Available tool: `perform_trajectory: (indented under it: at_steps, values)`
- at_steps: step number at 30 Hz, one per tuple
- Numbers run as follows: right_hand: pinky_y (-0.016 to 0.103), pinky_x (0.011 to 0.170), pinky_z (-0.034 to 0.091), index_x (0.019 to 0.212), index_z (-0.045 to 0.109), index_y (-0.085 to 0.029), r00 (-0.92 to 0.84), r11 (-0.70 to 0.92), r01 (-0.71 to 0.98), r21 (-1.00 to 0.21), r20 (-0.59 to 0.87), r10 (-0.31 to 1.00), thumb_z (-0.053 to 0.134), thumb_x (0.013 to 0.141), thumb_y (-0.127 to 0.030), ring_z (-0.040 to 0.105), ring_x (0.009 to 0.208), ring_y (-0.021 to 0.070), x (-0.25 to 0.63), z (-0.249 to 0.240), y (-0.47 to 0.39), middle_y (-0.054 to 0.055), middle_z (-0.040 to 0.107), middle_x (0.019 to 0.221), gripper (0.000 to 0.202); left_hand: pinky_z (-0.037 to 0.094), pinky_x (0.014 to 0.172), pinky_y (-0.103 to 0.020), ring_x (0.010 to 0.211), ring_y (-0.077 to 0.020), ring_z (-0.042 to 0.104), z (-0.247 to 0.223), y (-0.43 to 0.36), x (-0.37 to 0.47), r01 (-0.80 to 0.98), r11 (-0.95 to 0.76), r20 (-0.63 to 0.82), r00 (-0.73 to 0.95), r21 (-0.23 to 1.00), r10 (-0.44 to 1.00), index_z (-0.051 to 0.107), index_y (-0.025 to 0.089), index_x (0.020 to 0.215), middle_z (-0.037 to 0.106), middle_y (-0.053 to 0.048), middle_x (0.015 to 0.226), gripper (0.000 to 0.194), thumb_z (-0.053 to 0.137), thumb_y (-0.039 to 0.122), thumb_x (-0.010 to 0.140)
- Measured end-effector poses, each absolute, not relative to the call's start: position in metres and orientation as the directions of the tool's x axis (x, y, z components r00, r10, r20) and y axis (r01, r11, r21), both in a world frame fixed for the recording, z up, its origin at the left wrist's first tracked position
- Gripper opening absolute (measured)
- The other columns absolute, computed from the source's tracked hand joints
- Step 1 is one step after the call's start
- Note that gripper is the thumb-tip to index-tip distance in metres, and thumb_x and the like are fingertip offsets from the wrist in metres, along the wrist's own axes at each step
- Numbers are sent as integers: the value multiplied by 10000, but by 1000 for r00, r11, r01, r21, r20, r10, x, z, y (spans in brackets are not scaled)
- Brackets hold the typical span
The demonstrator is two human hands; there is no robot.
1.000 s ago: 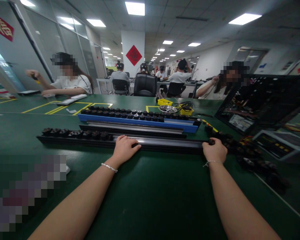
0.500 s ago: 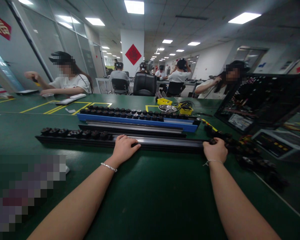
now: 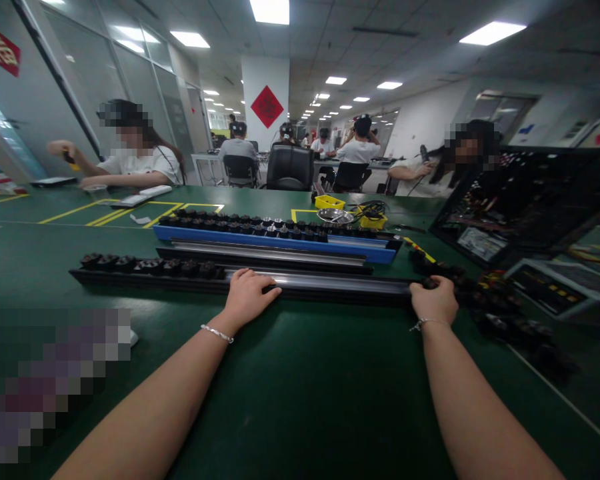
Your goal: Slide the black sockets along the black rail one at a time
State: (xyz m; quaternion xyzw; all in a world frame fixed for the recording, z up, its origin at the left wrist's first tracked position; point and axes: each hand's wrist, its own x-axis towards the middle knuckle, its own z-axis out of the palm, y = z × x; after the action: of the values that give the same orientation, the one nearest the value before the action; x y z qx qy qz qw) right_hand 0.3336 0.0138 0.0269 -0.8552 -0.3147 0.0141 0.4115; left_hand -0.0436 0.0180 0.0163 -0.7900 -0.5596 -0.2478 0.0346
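1. The near rail [image 3: 345, 283] at the left hand [image 3: 250, 293] is black with a shiny silver channel; the row of parts [image 3: 173, 267] left of that hand is mostly black, with paler glints.
2. The small part [image 3: 431, 283] at the right hand [image 3: 435, 303] is black.
3. Beyond the left hand, the middle rail [image 3: 270, 253] shows black and silver, the far rail [image 3: 220, 239] blue.
4. The bench [image 3: 320, 387] is green, striped yellow beyond the left hand.
5. Bracelets [image 3: 217, 333] behind both hands are silvery.
6. Farther off, the bin [image 3: 329, 203] is yellow.
7. Right of the right hand, the grey box [image 3: 595, 291] has a black panel with yellow marks.
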Motion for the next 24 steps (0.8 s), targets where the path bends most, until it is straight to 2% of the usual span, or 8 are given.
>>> perform_trajectory:
  at_steps: [13, 24]
  values:
    - [407, 870, 435, 1048, 603, -190, 784, -379, 561, -736, 325, 529, 592, 599, -330, 553, 893, 268, 343, 17, 18, 88, 606, 970, 471, 276, 999, -432, 872, -191, 590, 20, 16, -43, 903, -363, 418, 244, 232, 875, 690, 289, 854, 723, 0, 898, 289, 489, 494, 821]
    - [395, 860, 445, 1003, 616, -196, 798, -421, 551, -720, 308, 517, 597, 599, -299, 558, 880, 253, 351, 20, 17, 82, 610, 914, 417, 268, 998, -437, 891, -193, 587, 20, 16, -43, 905, -359, 403, 248, 227, 881, 690, 277, 868, 721, -4, 915, 294, 495, 492, 823]
